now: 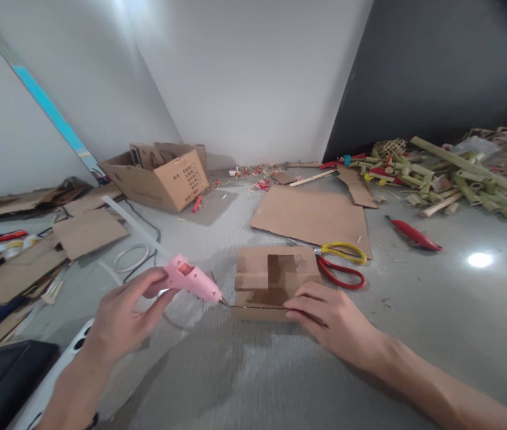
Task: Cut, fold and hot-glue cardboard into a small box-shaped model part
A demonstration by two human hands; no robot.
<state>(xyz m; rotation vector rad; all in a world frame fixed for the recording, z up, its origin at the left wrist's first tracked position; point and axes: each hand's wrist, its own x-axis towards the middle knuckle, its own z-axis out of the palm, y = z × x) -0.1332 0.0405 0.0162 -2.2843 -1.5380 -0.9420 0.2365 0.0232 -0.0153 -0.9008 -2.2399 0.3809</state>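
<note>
A pink glue gun [196,283] with a clear glue stick out of its back is held in my left hand [130,310], fingers closed round its handle. Its metal nozzle points right and sits at the left end of the near edge of a small cardboard piece [253,269]. That piece is folded, with a low wall standing at the front and a rectangular cutout or darker patch in its middle. My right hand [331,316] pinches the right part of the same front wall. Scissors [343,280] with red and yellow handles lie just behind my right hand, beside the cardboard.
A flat cardboard sheet [311,209] lies behind the scissors. An open cardboard box [159,179] stands back left. Bamboo pieces [468,185] are heaped at the right, near a red tool [414,234]. Cardboard scraps [87,233] and a white power strip [51,382] are on the left.
</note>
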